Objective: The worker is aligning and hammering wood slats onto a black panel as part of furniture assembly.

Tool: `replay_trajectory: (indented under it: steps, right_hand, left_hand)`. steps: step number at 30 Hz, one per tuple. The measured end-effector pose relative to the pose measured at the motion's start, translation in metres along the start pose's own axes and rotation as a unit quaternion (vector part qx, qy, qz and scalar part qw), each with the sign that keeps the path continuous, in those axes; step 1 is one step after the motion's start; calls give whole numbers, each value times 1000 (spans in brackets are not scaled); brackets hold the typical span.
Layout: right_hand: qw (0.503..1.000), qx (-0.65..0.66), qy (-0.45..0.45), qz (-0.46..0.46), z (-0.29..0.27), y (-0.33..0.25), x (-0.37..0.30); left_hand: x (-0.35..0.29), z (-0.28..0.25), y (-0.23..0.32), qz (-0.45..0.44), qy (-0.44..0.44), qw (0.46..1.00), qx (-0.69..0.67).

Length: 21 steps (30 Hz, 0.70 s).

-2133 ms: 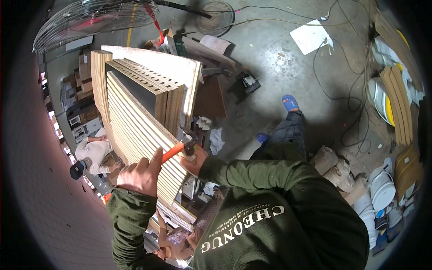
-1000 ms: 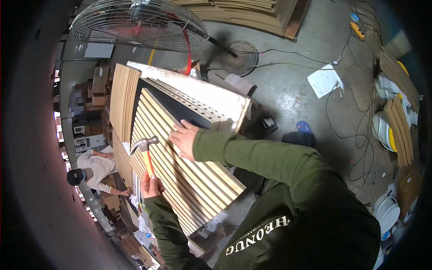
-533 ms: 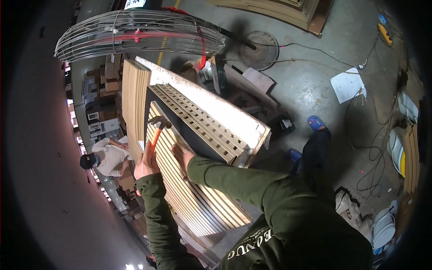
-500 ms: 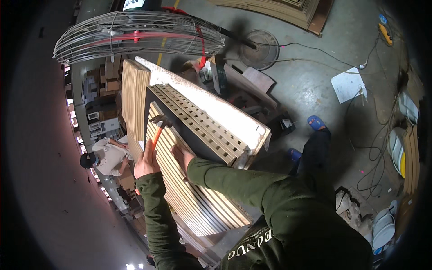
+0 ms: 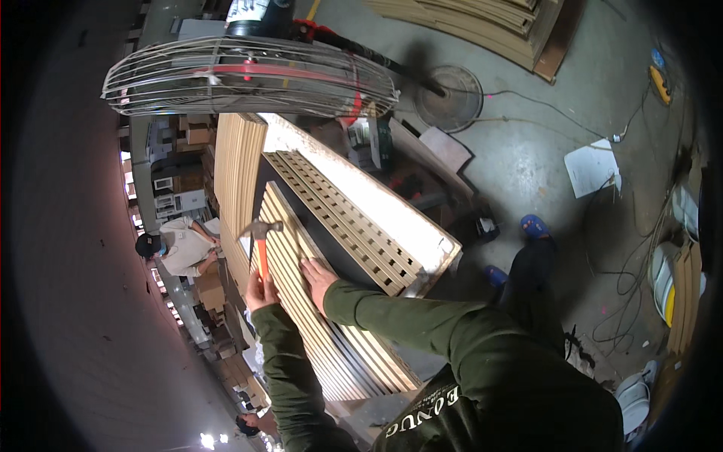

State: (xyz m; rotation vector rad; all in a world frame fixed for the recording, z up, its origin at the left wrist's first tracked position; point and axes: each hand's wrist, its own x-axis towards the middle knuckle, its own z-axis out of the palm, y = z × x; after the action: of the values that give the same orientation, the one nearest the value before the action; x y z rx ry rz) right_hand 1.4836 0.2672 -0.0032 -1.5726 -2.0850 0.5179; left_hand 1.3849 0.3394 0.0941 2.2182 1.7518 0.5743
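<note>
Slatted wooden panels [image 5: 324, 301] fill the middle of the view: pale strips on a dark backing, running from the near side by the person's chest up toward the far left. On top of them, a little to the right, lies a second slatted panel [image 5: 339, 218] whose strips form an open grid with dark gaps, and along its right edge runs a long pale board [image 5: 376, 207]. Another stack of pale strips [image 5: 235, 162] stands at the far left end. A large floor fan [image 5: 248, 75] with a wire guard and a red blade hangs over the far end, its round base [image 5: 449, 96] on the concrete floor [image 5: 527, 151] to the right. More timber [image 5: 489, 26] is piled at the far right, and a white sheet of paper [image 5: 591, 167] lies on the floor with cables about it. To the left another person in a light shirt and dark cap [image 5: 177, 248] bends over cardboard boxes. The right hand [image 5: 318, 275], in a dark green sleeve, lies flat and spread on the pale strips, gripping nothing. Just left of it the left hand [image 5: 260, 290] is closed around the orange handle of a hammer [image 5: 261, 239], whose steel head is raised above the panel's left edge, clear of the wood. Two blue shoes [image 5: 533, 224] show on the floor at right.
</note>
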Motion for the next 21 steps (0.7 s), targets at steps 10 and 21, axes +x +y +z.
replay_trajectory:
  steps: [10,21]
  right_hand:
    - [993,58,43,89,-30,77,24]
    - [996,25,31,79,-33,73,32]
  left_hand:
    - [18,26,-19,-69,-16,982,-175]
    - [80,67,-19,-199,83,902,-375]
